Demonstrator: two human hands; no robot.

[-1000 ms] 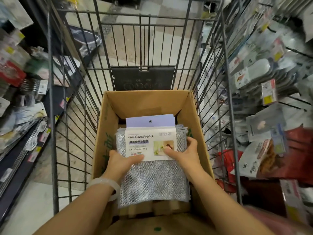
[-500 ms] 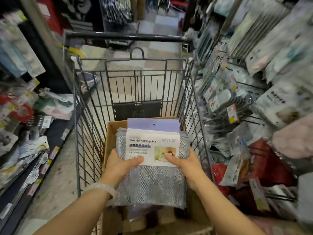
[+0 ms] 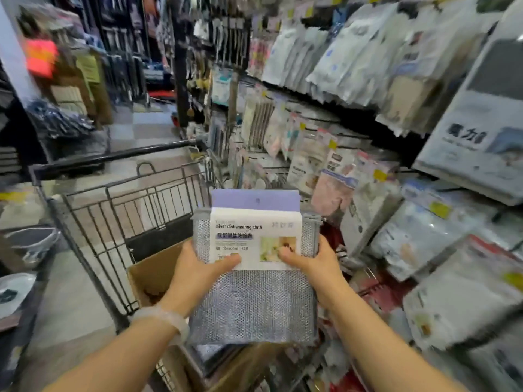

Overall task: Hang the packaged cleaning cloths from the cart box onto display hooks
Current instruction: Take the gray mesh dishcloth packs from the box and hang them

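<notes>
Both hands grasp my stack of packaged cleaning cloths [image 3: 254, 292] — left hand [image 3: 195, 273] on its left edge, right hand [image 3: 314, 267] on its right, thumbs pressed on the white label. I hold the stack upright above the cardboard box [image 3: 152, 275] in the wire cart [image 3: 121, 210], well clear of it — hanging packets [image 3: 353, 66] fill the display to my right.
</notes>
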